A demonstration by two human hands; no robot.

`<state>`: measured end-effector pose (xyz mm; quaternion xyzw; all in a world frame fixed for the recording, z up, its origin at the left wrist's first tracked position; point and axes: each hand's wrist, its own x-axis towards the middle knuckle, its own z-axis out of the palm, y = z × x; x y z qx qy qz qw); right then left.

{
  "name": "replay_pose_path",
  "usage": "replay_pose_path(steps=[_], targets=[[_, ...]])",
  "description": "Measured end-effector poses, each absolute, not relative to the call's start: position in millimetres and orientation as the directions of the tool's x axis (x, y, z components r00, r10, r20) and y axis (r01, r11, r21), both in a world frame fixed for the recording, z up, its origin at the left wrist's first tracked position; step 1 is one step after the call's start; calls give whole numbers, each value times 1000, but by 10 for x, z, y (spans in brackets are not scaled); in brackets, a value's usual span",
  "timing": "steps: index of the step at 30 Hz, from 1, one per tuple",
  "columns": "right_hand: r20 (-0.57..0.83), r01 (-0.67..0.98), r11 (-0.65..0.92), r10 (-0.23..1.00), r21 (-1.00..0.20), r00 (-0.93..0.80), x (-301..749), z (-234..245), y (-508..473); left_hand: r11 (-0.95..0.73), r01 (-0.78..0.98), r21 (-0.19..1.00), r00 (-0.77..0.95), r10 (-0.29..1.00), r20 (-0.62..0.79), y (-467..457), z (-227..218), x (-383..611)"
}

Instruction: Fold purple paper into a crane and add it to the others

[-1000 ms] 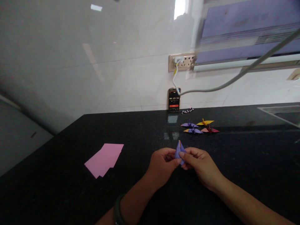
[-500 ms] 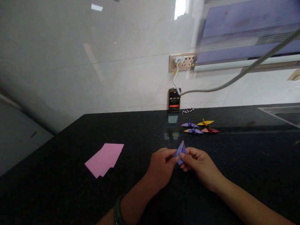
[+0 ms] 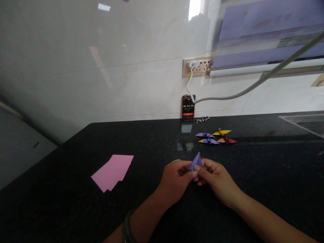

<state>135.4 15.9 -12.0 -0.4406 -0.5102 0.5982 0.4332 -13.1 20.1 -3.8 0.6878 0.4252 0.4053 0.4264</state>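
A small piece of folded purple origami paper, pointed at the top, is pinched between both hands above the dark counter. My left hand grips its left and lower side with thumb and forefinger. On the other side my right hand presses its thumb on the front, with fingers curled behind. The thumbs cover the lower part of the paper. Beyond the hands stand folded paper cranes: a yellow one, a red and pink one, and two purple ones, the nearer with an orange tip.
Pink paper sheets lie stacked unevenly on the black counter at left. A phone showing a timer leans on the wall, beside a beaded strand. Its cable sweeps right. A wall socket is above.
The left thumb has shifted slightly right and now covers more of the paper's lower tip. The purple paper tilts a little differently; the rest stays put.
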Motion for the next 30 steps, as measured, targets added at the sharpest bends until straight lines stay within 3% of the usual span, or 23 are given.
replay_pose_path(steps=[11,19,30], targets=[[-38,-96,-62,970,-993,-239,1351,-140,172,-327,263,908,267,929,257,166,5,-111],[-57,-174,-88,983,-981,-176,1356,-139,177,-37,-88,995,238,970,57,178,-31,-42],[-40,-154,-72,979,-985,-199,1354,-123,156,6,-101,995,199,980,14,174,-15,-69]])
